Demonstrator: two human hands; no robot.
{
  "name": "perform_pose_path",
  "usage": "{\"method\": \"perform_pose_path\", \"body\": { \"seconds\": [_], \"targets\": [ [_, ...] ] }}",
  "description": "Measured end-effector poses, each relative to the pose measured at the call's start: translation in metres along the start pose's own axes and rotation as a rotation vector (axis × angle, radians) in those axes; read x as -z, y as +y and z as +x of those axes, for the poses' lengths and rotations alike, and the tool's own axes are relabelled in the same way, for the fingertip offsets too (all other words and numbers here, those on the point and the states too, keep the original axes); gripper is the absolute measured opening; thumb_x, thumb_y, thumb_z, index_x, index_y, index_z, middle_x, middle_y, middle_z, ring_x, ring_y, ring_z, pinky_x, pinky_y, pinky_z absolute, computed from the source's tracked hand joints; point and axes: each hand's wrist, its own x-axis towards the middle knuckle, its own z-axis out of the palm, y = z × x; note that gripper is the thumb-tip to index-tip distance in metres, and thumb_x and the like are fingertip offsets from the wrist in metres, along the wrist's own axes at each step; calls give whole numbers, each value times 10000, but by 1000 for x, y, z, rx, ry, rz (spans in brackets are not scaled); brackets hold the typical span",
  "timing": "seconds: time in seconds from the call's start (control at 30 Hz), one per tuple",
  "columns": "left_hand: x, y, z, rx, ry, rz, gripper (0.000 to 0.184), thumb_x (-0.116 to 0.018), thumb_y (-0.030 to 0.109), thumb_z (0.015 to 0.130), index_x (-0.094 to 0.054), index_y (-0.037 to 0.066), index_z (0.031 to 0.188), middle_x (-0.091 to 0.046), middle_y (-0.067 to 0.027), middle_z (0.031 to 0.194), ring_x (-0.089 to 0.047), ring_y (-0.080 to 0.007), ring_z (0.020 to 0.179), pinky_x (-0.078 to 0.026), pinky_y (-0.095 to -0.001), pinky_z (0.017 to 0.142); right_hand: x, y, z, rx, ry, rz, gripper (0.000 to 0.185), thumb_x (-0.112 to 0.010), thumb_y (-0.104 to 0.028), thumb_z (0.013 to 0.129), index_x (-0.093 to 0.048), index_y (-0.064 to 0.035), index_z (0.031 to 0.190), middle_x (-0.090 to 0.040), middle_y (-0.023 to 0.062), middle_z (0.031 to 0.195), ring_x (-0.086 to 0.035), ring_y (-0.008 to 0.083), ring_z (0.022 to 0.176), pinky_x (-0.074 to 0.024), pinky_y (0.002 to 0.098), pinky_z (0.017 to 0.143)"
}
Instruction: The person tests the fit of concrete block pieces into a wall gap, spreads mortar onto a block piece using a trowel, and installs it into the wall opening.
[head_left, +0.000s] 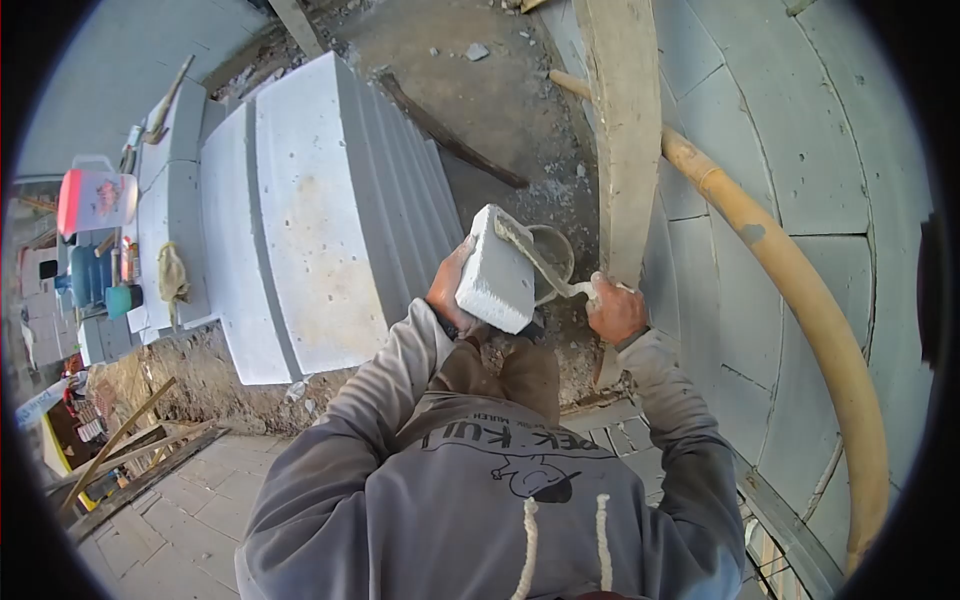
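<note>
In the head view, the left hand (pixel 452 290) is clasped around one side of a white block (pixel 495 285), which is held tilted in front of the person's waist, above the floor (pixel 420 30). The right hand (pixel 616 310) is closed around the end of a pale, mortar-caked tool (pixel 548 272), whose far end reaches over the block's edge; its exact shape is hard to make out. A round rim (pixel 568 248) shows just behind the tool. On the left, the stack of white blocks (pixel 310 220) has its near corner close to the left wrist, so there is little room on that side. On the right, a wooden plank (pixel 625 130) stands just beside the right hand, with a curved yellow pole (pixel 800 270) and a block wall (pixel 820 130) beyond it. Ahead, between stack and plank, runs a strip of floor scattered with rubble and crossed by a dark stick (pixel 450 130). The grey hoodie (pixel 500 510) carries large dark letters, readable in part as "PEK KUL", with "MULEH" in a smaller line; folds obscure the rest. A red-and-white jug (pixel 98 200) at far left bears red print too small to read.
</note>
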Motion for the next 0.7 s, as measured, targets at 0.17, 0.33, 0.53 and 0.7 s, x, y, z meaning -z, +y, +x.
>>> {"method": "perform_pose_path", "body": {
  "seconds": [0.17, 0.33, 0.53, 0.7],
  "targets": [
    [-24, 27, -11, -38, 50, 68, 462, -400, 462, 941, -474, 102, 1221, -588, -122, 1084, -594, -297, 963, -485, -482, 853, 11, -35, -22, 42, 68, 22, 271, -596, -137, 738, -506, -59, 982, -586, 149, 842, -608, 349, 716, -493, 443, 635],
    [-38, 41, -17, -17, 136, 124, 435, -333, 430, 966, -496, 104, 1203, -591, -118, 1089, -605, -293, 929, -507, -476, 817, 34, -49, -53, 69, 139, 9, 232, -600, -113, 721, -517, -63, 932, -578, 139, 777, -607, 341, 700, -491, 448, 615],
    [-39, 56, -16, -171, -91, 131, 458, -373, 420, 960, -431, 103, 1286, -545, -129, 1181, -580, -291, 1009, -492, -456, 857, 68, -45, -48, -157, 327, 170, 237, -609, -135, 675, -598, -92, 907, -617, 156, 761, -609, 361, 721, -486, 459, 626],
    [-51, 51, -30, -174, -106, 301, 432, -447, 389, 944, -459, 91, 1256, -589, -125, 1097, -618, -249, 928, -523, -392, 802, 53, -14, 28, -174, 431, 177, 280, -618, -156, 657, -621, -70, 924, -629, 201, 778, -598, 407, 749, -482, 492, 690]
  ]
}}
